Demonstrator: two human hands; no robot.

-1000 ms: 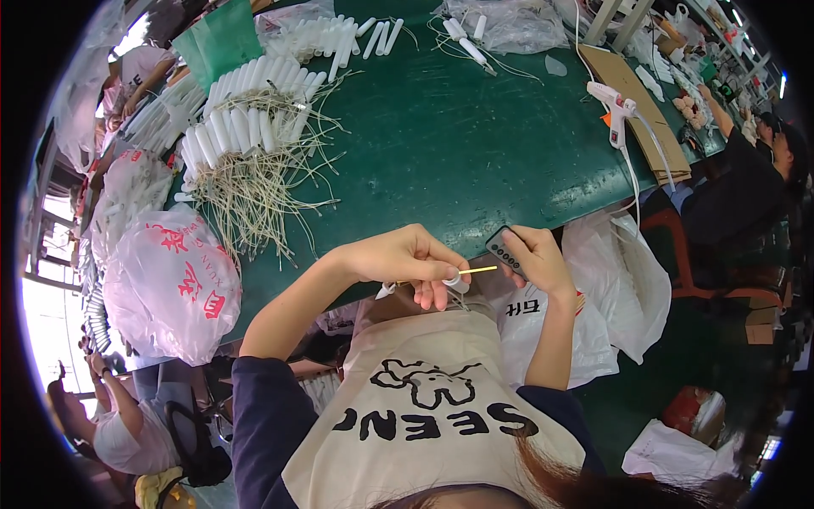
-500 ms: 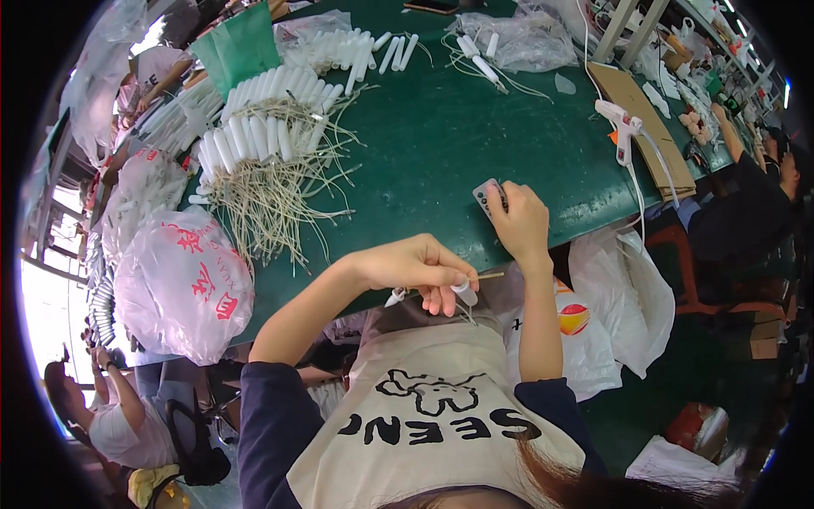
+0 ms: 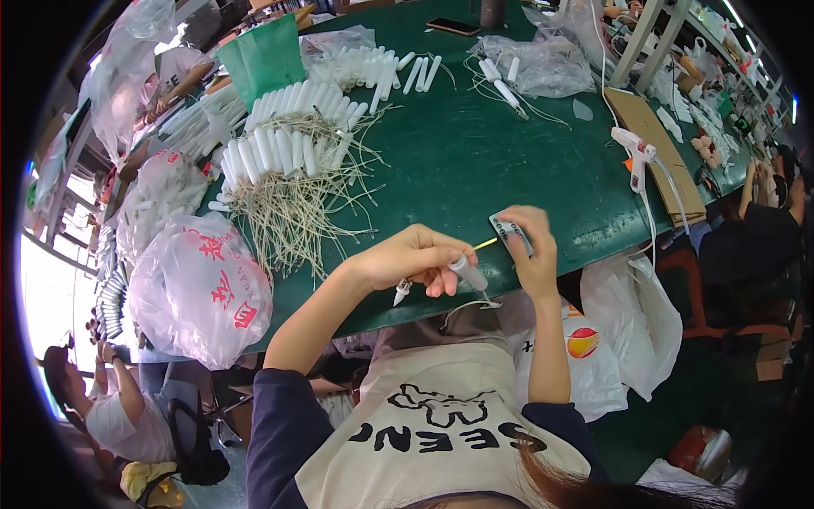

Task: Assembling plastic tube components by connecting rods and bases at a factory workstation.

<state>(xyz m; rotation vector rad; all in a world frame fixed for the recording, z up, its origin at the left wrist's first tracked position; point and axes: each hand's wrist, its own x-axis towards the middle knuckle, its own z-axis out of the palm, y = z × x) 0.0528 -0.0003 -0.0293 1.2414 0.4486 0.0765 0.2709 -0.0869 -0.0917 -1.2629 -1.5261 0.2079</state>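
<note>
My left hand is closed around a white plastic tube that hangs tilted over the table's near edge, a pale wire trailing from its lower end. A thin yellowish stick juts out from the same fingers toward the right. Below the palm dangles a small white piece with a pointed tip. My right hand grips a small flat grey remote control with round dark buttons, beside the stick's tip. Whether stick and remote touch, I cannot tell.
Many white tubes with tangled pale wires lie at the left on the green table. A full plastic bag bulges at the near left. On the right are a glue gun and cardboard. Other people sit nearby.
The remote control in my right hand has come close to the stick's tip. The tube in my left hand shows more of its length. The whole view has shifted slightly.
</note>
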